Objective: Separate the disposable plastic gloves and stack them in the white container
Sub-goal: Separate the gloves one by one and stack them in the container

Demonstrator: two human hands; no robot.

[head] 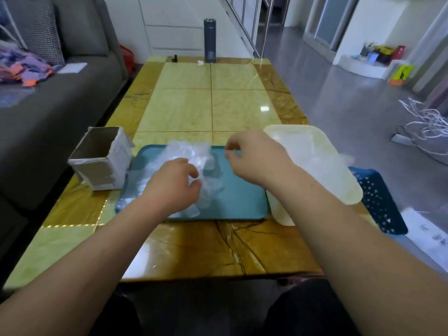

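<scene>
Left hand (169,184) on gloves (191,151); glossy table (211,105), grey sofa (48,112)

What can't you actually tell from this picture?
- Head view: how many gloves the glove pile holds; crumpled clear film, partly under the left hand.
- Whether the right hand pinches a glove; fingertips blurred, film clear.
- What the blue basket holds; right forearm and white container cover much of it.
- What the small black object at the table's far end is; too small.
</scene>
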